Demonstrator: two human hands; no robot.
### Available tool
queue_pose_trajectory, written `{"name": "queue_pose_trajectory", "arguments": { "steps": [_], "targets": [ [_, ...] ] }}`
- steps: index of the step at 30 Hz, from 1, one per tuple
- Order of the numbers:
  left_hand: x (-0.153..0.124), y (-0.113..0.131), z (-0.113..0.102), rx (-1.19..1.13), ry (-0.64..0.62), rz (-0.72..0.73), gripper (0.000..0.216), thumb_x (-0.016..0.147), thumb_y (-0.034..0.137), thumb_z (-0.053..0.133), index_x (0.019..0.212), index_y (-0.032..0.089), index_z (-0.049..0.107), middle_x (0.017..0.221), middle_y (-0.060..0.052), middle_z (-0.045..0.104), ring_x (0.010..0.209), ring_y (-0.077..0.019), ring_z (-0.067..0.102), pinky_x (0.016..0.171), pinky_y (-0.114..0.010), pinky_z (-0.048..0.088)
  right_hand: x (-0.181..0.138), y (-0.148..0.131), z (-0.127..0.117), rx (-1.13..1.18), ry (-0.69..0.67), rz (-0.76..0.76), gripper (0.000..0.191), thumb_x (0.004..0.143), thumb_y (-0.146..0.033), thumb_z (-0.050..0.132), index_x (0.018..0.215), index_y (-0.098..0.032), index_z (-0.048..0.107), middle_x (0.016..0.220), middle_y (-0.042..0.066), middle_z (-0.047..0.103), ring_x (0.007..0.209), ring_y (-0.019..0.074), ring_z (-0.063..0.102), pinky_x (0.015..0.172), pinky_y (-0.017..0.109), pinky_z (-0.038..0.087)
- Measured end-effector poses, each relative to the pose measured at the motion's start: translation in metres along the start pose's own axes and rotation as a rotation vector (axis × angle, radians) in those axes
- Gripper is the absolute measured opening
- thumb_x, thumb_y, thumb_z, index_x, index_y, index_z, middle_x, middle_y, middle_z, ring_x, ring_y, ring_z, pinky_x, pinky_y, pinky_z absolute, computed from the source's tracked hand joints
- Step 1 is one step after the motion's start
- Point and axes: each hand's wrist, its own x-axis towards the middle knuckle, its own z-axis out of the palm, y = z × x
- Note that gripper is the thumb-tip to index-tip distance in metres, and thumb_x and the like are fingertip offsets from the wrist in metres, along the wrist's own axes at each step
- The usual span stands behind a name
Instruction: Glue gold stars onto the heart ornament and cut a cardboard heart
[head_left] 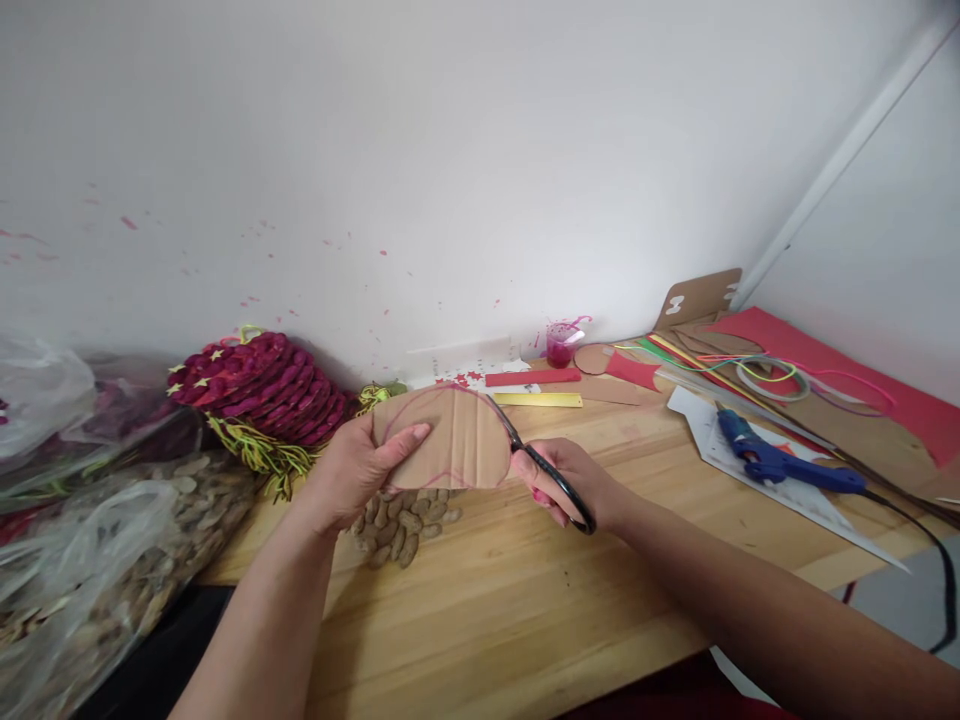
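Holding a rounded cardboard piece (450, 440) just above the wooden table (525, 620), the left hand (349, 475) is closed on its left end, thumb flat across the front face and fingers hidden behind it. The cardboard piece lies with its long axis running left to right, and a drawn pink line (420, 402) curves across its face. It sits between the two hands, so both are equally near, one at each end. The right hand (577, 485), just right of the cardboard piece, is wrapped through the black handles of the scissors (536, 460). Their blades slant up and to the left and meet the upper right edge of the cardboard piece; how far apart the blades are cannot be made out. Directly below the cardboard piece a small heap of pale seeds (401, 525) lies on the table. To its left sits a dark red woven craft (262, 385), with clear plastic bags (97, 560) farther left. Behind its right end lie a yellow strip (537, 400) and a red strip (532, 377), and well to its right rests a blue glue gun (780, 462).
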Motion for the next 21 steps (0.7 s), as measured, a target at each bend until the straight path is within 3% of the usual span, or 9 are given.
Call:
{"name": "queue_pose_trajectory", "arguments": {
  "steps": [7,21],
  "targets": [
    [-0.0019,0.0053,0.0013,0.01,0.022,-0.004,0.055,0.07,0.052,0.081,0.109,0.015,0.07,0.087,-0.007,0.073,0.066,-0.018,0.064,0.054,-0.025,0.05,-0.002,0.0033,0.0044,0.061,-0.004,-0.045,0.058,0.088,-0.073,0.048,0.064,-0.021,0.038,0.047,-0.006,0.041,0.034,0.0061,0.039,0.033,0.02,0.027],
    [-0.0021,0.0072,0.0008,0.015,0.032,-0.025,0.056,0.069,0.054,0.081,0.106,0.014,0.068,0.081,-0.004,0.071,0.064,-0.0173,0.063,0.055,-0.025,0.049,-0.0056,-0.0041,0.0044,0.021,0.021,-0.024,0.059,0.085,-0.076,0.051,0.066,-0.021,0.04,0.046,-0.007,0.039,0.035,0.0062,0.038,0.035,0.021,0.028]
  ]
}}
